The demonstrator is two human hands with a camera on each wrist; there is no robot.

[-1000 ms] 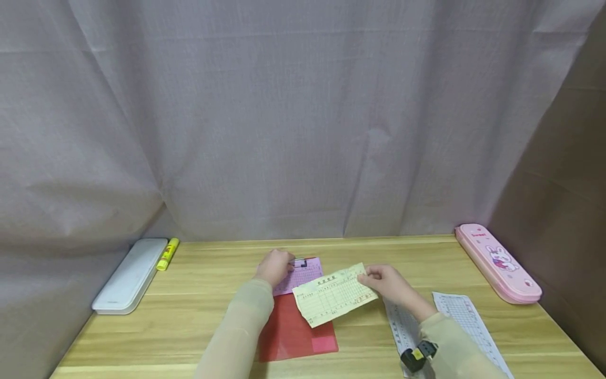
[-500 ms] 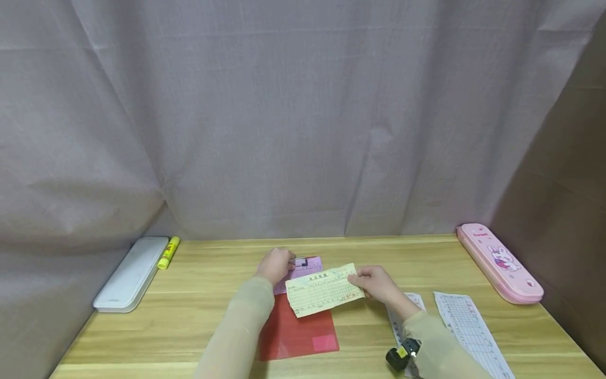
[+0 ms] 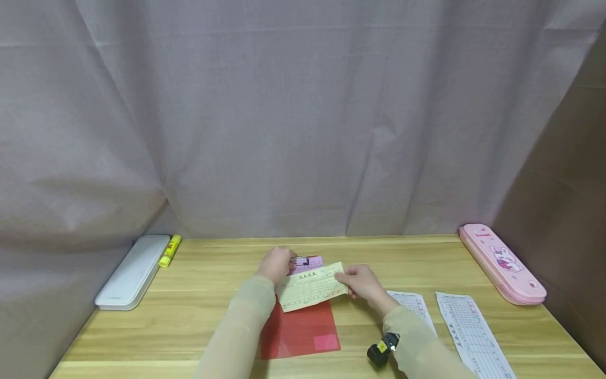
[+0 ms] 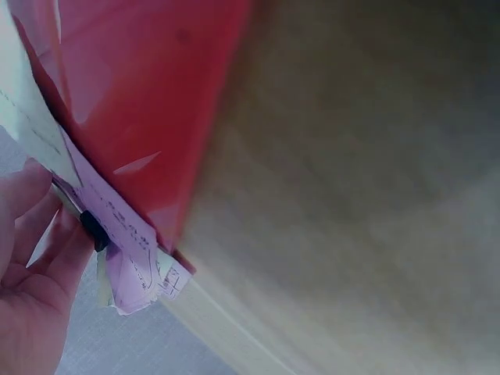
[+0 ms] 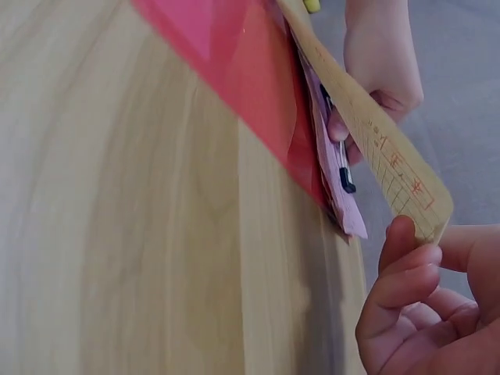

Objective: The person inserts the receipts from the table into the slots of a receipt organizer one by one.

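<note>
My left hand point(image 3: 275, 264) pinches a metal clip point(image 4: 94, 230) with black ends at the far edge of a red see-through folder point(image 3: 298, 331). Under the clip lie purple printed slips point(image 4: 125, 230), bunched at their edge in the left wrist view. A yellow printed form point(image 3: 310, 289) is pinched at its right end between the thumb and fingers of my right hand point(image 3: 362, 282). It is tilted over the folder and hides most of the purple slips in the head view. The form's left end reaches close to my left hand.
Two white printed forms point(image 3: 473, 331) lie at the right, one partly under my right forearm. A pink pencil case point(image 3: 503, 263) stands at the far right. At the left are a white case point(image 3: 133, 271) and a yellow glue stick point(image 3: 170, 251). A grey curtain point(image 3: 303, 131) hangs behind.
My right hand has moved left with the yellow form, which now covers more of the purple slips. More of one white form shows beside the right forearm. The left hand stays at the clip.
</note>
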